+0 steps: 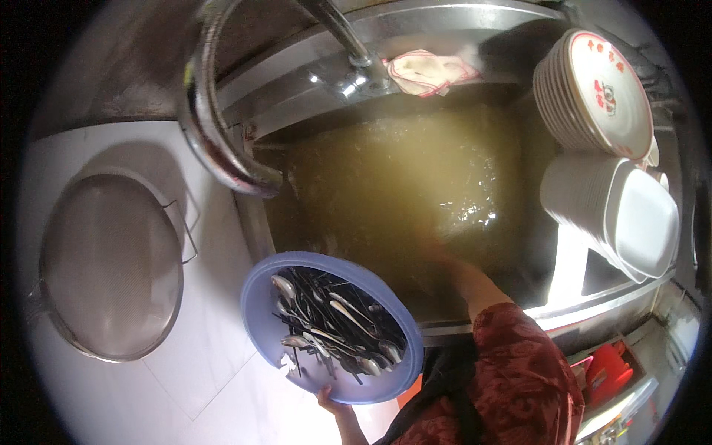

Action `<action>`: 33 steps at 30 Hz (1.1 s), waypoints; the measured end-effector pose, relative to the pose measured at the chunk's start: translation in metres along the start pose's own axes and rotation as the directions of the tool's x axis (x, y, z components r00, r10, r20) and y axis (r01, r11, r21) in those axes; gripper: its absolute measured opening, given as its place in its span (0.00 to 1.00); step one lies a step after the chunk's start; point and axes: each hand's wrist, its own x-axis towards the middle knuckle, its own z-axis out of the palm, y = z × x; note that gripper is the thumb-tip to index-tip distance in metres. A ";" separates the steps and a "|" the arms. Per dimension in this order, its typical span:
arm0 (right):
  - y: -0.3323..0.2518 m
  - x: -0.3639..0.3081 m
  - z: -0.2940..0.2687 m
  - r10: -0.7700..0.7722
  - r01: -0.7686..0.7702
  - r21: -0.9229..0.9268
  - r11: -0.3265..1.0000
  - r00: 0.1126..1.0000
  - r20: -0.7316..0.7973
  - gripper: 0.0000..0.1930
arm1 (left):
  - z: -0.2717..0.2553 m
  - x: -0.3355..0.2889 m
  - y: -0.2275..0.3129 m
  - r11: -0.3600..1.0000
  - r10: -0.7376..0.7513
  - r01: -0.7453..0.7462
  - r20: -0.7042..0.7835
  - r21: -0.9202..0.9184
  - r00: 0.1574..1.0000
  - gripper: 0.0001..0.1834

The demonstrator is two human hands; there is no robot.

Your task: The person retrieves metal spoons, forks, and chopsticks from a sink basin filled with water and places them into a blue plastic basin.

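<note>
At the lower middle, my left hand [332, 402] grips the near rim of a round purple-blue plastic basin [261, 319]. The basin tilts at the front left edge of a sink full of cloudy yellowish water [356, 178]. Metal spoons [352, 315] and many dark chopsticks lie jumbled inside it, with a scrap of white material by the near side. My right arm, in a red patterned sleeve, reaches down into the water. Only a blur of my right hand [432, 241] shows below the surface, its fingers hidden.
A large mesh strainer [111, 267] lies on the white counter at left. The metal faucet [230, 163] arches over the sink's left corner. On the back ledge rests a crumpled cloth [426, 72]. Stacked round plates [612, 93] and white rectangular dishes [645, 222] stand at right.
</note>
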 end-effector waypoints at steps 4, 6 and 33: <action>-0.060 0.009 0.013 -0.107 0.075 0.192 0.979 0.981 0.161 0.20 | 0.002 0.001 -0.002 1.000 -0.019 0.019 -0.003 0.013 1.000 0.17; -0.092 0.026 0.018 -0.168 0.112 0.263 0.958 0.965 0.201 0.20 | -0.006 0.003 -0.004 1.000 -0.016 0.016 -0.007 0.023 1.000 0.18; 0.040 -0.070 -0.101 0.203 -0.203 0.041 0.978 0.979 -0.017 0.21 | -0.031 0.025 -0.021 0.986 0.159 -0.166 0.307 -0.005 0.938 0.18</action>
